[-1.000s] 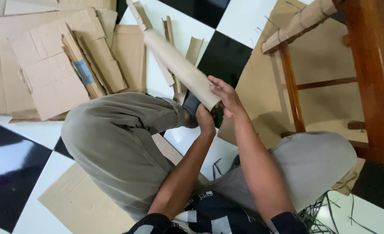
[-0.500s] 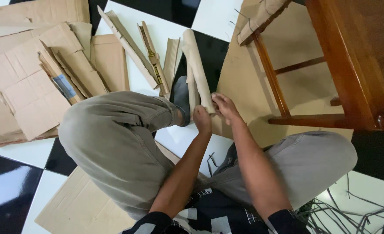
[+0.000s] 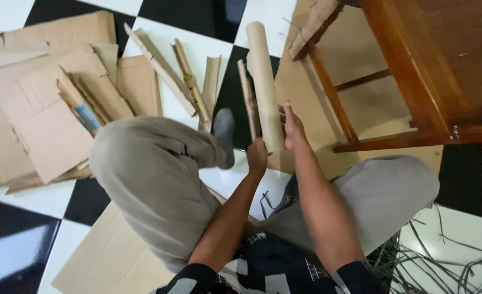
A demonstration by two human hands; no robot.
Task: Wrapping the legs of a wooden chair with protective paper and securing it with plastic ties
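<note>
Your left hand [image 3: 257,155] grips the near end of one rolled cardboard tube [image 3: 264,81]; your right hand [image 3: 292,128] presses flat, fingers extended, against the tube's right side. The tube points away from you over the checkered floor [image 3: 197,32], one thin cardboard strip [image 3: 248,100] touching its left side. Left of it lie three folded cardboard strips [image 3: 189,81]. Further left: one pile of flattened cardboard sheets [image 3: 45,114]. Right: one wooden chair [image 3: 415,71] on a cardboard sheet [image 3: 306,92].
</note>
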